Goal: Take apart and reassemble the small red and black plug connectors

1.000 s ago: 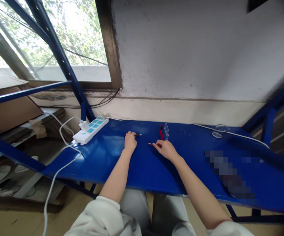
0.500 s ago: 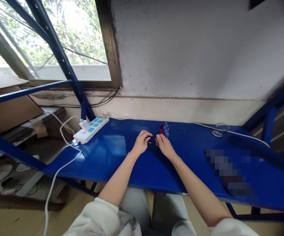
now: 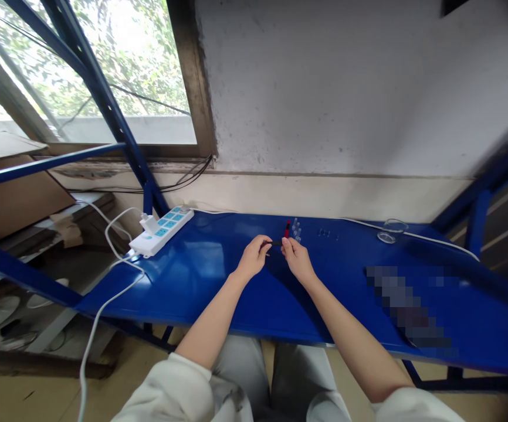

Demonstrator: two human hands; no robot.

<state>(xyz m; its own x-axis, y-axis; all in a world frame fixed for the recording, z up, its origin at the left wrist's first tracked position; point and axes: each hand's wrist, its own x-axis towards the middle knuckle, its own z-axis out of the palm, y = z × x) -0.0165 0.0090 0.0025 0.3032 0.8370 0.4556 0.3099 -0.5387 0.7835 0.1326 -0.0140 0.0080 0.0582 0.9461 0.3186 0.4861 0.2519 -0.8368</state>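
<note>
My left hand (image 3: 254, 256) and my right hand (image 3: 297, 256) are raised just above the blue table (image 3: 201, 275), fingertips facing each other. Between them they pinch a small thin black piece (image 3: 275, 242), one hand at each end. Whether it is one part or two joined is too small to tell. Just beyond the hands stand a small red piece (image 3: 287, 227) and a few small clear pieces (image 3: 297, 228).
A white power strip (image 3: 162, 230) with blue sockets and a white cable lies at the table's far left. Tiny dark parts (image 3: 328, 234) and clear round lids (image 3: 390, 231) lie farther right beside a white wire. A blurred patch covers the right of the table.
A second ago the hands rested apart on the table, each with a small piece. They came together at the middle and now hold the black piece between them.
</note>
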